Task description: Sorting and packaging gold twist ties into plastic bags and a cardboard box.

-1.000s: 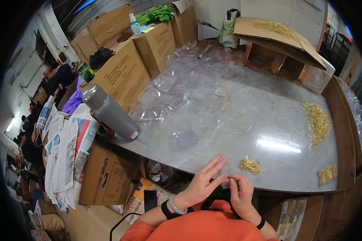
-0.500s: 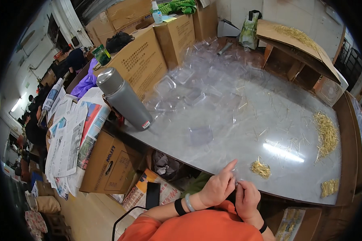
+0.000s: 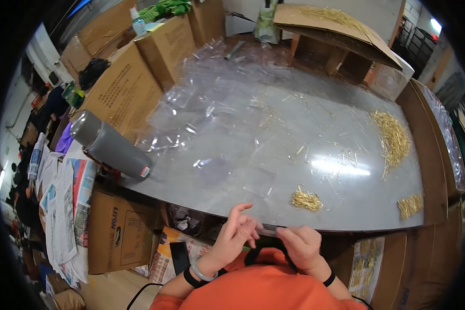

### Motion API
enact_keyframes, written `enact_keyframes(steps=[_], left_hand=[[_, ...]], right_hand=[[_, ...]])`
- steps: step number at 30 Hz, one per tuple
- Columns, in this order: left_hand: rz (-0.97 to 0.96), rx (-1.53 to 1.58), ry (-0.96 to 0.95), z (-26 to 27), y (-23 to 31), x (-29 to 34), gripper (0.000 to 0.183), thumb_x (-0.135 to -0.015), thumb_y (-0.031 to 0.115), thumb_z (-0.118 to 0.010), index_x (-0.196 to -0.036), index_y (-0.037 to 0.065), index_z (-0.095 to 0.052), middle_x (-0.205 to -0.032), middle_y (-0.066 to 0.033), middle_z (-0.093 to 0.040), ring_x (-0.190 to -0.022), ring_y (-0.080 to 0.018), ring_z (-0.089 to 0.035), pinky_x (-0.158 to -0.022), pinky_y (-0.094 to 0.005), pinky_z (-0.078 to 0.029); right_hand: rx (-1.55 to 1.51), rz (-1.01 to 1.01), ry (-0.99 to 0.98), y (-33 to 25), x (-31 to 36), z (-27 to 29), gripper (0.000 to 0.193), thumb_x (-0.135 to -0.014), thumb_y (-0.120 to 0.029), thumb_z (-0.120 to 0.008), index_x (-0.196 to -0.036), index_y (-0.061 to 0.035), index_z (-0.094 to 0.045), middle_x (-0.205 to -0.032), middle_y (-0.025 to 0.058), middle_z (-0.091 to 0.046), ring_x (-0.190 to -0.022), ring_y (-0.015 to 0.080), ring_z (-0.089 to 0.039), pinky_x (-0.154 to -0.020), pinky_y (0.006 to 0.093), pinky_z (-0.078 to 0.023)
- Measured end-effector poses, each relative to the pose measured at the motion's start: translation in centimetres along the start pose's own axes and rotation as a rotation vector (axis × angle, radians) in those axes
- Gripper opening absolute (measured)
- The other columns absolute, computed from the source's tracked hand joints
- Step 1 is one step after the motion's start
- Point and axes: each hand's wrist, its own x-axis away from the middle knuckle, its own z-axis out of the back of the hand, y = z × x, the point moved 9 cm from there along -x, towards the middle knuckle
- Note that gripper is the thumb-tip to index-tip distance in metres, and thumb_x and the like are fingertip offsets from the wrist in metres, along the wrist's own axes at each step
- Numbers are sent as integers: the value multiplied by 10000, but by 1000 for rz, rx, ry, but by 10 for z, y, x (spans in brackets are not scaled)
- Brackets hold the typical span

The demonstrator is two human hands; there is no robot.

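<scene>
Centrally, low in frame, a fine two-handed step appears in hand: the right hand [image 3: 304, 248] pinches what seems a clear piece [image 3: 268, 230], while the left hand [image 3: 232, 237], fingers loosely bent and parted, is just beside it; gold wires [image 3: 306, 201] lie on the table [image 3: 356, 209], right of centre; a next move probably calls for light, steady pinching

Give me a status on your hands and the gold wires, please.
Left hand loosely curled; right hand bent, hold unclear. Small gold wire pile on table, beyond right hand. Grey flask left, clear of hands.
</scene>
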Motion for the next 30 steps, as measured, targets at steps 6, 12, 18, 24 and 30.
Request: enact_keyframes(steps=[6, 12, 18, 24, 30], left_hand=[[222, 363, -55, -20, -20, -9, 451, -1035, 45, -434, -1448, 88, -258, -1301, -256, -558, -1067, -359, -688, -878, -462, -605], [343, 319, -167, -18, -27, 7, 424, -1017, 31, -483, -1394, 61, -292, -1362, -265, -492, -1147, -368, -656, -922, -461, -583], [513, 230, -343, -30, -55, 15, 548, -1024, 40, -496, -1514, 50, -251, -1413, -231, -456, -1265, -313, -587, -1035, -379, -527], [594, 261, -326, -43, -95, 6, 564, -1047, 55, -473, -1541, 60, -202, -1450, -236, -412, -1300, -336, -557, -1083, -406, -496], [567, 441, -298, -46, -107, -1, 573, -1056, 40, -447, -1553, 54, -163, -1469, -255, -405, -1356, -380, -493, -1155, -464, -419]], right_hand=[[-65, 6, -32, 5, 3, 7, 361, -706, -35, -802, -1055, -84, -724, -956, 67, -720, -723, 225, -664, -580, 327, -516], [392, -312, -48, 86, 8, 65, 364, -792, 66, -657, -1138, -44, -677, -1126, 129, -679, -1078, 335, -620, -928, 426, -502], [462, -447, -57, 110, 31, 72, 160, -824, -7, -696, -969, -55, -649, -927, 104, -612, -907, 326, -575, -798, 434, -476], [482, -484, 24, 116, 14, 51, 73, -879, -40, -655, -950, -54, -644, -895, 119, -592, -888, 342, -563, -783, 437, -462], [211, -452, -143, 110, -18, 22, 158, -954, -83, -604, -1089, -22, -659, -988, 152, -598, -966, 352, -555, -866, 438, -464]])
